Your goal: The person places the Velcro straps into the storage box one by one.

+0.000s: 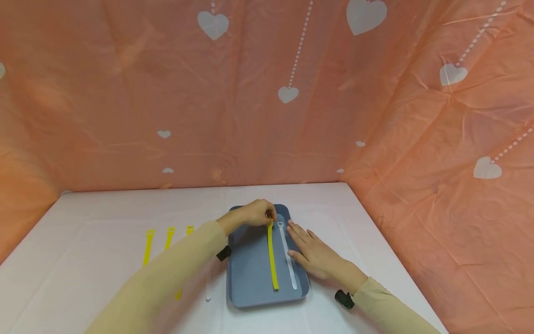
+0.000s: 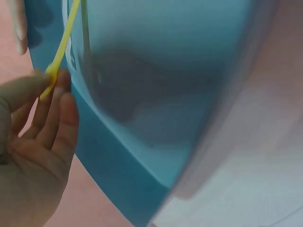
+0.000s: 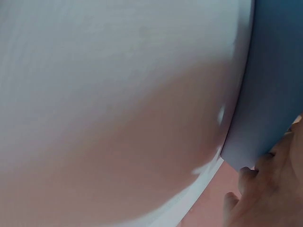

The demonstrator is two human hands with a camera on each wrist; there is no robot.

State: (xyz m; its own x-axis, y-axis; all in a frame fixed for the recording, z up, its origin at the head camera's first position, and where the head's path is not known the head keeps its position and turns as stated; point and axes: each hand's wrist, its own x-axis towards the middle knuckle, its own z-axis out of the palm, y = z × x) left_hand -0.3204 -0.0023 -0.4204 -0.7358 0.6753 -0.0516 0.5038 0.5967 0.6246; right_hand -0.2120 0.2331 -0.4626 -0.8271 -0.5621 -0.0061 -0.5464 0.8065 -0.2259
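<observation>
My left hand (image 1: pixel 256 212) pinches the slotted head of a yellow cable tie (image 1: pixel 272 260) between thumb and fingertips. In the left wrist view the yellow strip runs up and away from those fingers. It hangs over or lies along the grey-blue tray (image 1: pixel 248 280); how much of it touches the tray I cannot tell. To its right, inside the tray, lies a white cable tie (image 1: pixel 289 260), nearly parallel. My right hand (image 1: pixel 313 253), fingers extended, rests at the tray's right rim, also seen at the edge of the tray wall (image 3: pixel 270 109) in the right wrist view.
On the white table (image 1: pixel 92 241), left of the tray, are several more yellow cable ties (image 1: pixel 148 246), partly hidden behind my left sleeve (image 1: pixel 179 269). The end of a white strip (image 1: pixel 208 290) shows beside the sleeve. An orange heart-patterned curtain (image 1: pixel 250 130) encloses the back and sides.
</observation>
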